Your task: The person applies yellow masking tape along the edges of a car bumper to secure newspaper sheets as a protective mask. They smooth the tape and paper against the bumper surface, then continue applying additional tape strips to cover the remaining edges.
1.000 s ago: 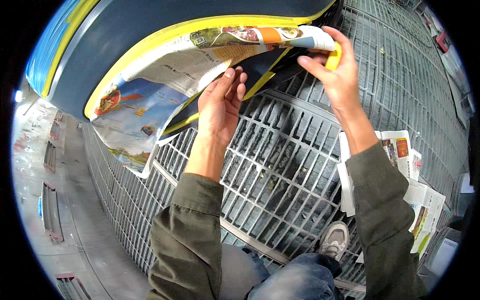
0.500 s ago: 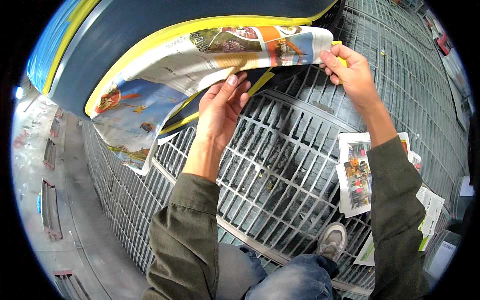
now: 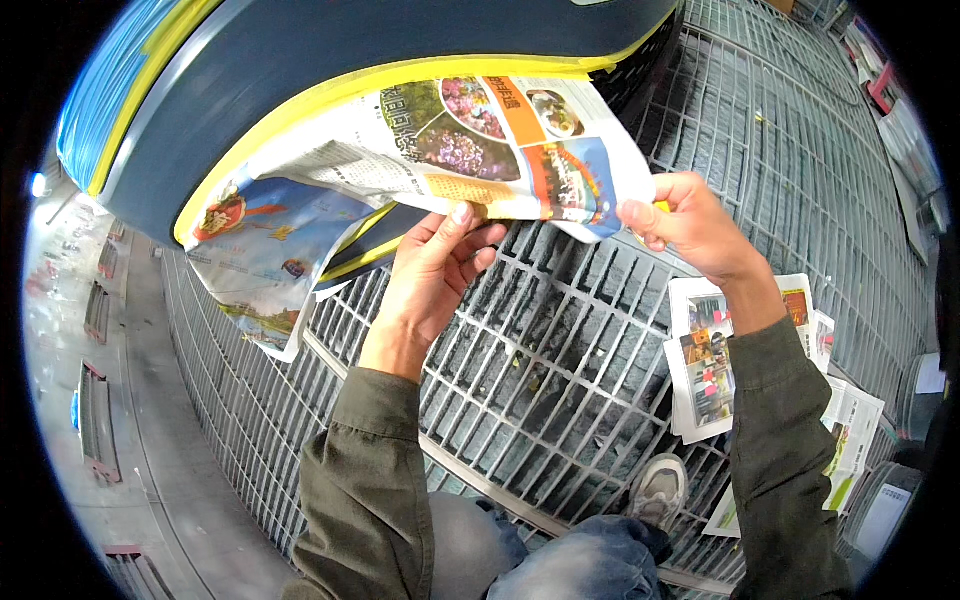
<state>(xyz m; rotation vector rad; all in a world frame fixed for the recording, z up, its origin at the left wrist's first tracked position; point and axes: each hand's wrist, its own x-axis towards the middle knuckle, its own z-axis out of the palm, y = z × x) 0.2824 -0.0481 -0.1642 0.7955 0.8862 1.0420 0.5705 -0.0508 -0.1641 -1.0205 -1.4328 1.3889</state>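
Observation:
A printed newspaper sheet (image 3: 470, 150) hangs along the curved lower edge of a dark blue panel (image 3: 350, 60), joined to it by a strip of yellow tape (image 3: 330, 95). My left hand (image 3: 437, 262) pinches the sheet's lower edge near its middle, thumb on top and the other fingers loosely curled beneath. At the right corner of the paper, my right hand (image 3: 695, 225) is closed with thumb and fingers on the edge. A bit of yellow shows at its fingers, mostly hidden. The paper's left part droops down, with more yellow tape behind it.
Metal floor grating (image 3: 560, 330) lies below my hands. Several loose printed sheets (image 3: 705, 360) are on it by my right forearm, near my shoe (image 3: 660, 490). Blue plastic film (image 3: 115, 90) covers a surface at the upper left. A grey floor (image 3: 150, 400) runs along the left.
My right hand has come down and slightly toward me with the paper's right corner, spreading the sheet wider below the tape. My left hand has shifted slightly downward, still at the lower edge.

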